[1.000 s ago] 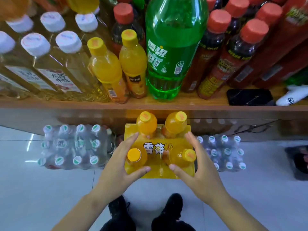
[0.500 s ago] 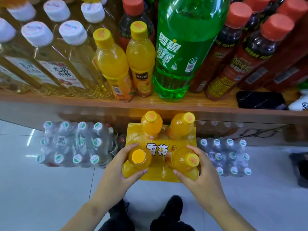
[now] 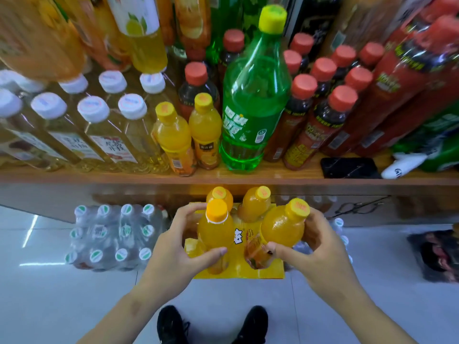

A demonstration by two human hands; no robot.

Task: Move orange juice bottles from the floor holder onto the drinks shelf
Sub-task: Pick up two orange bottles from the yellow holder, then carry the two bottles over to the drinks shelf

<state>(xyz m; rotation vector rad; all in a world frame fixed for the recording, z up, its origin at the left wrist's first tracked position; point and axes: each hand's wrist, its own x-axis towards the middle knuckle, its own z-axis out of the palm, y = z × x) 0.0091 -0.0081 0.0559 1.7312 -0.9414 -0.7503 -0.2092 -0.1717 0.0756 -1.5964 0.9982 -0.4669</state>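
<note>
My left hand [image 3: 173, 247] grips one orange juice bottle [image 3: 215, 232], held upright above the yellow floor holder [image 3: 238, 271]. My right hand [image 3: 320, 247] grips a second orange juice bottle [image 3: 282, 227], tilted with its cap to the upper right. Two more juice bottles [image 3: 253, 203] stand at the back of the holder, one partly hidden behind the left-hand bottle. On the wooden drinks shelf [image 3: 223, 176] above, two orange juice bottles [image 3: 173, 137] stand side by side, left of a big green soda bottle [image 3: 253, 108].
Shrink-wrapped packs of water bottles [image 3: 111, 237] flank the holder on the tiled floor. The shelf carries white-capped bottles [image 3: 94, 120] on the left and red-capped bottles [image 3: 323, 112] on the right, plus a black phone [image 3: 350, 167]. My shoes [image 3: 211, 324] are below the holder.
Both hands closed around the two front bottles and lifted them up out of the holder. The view tilted upward, showing more of the shelf.
</note>
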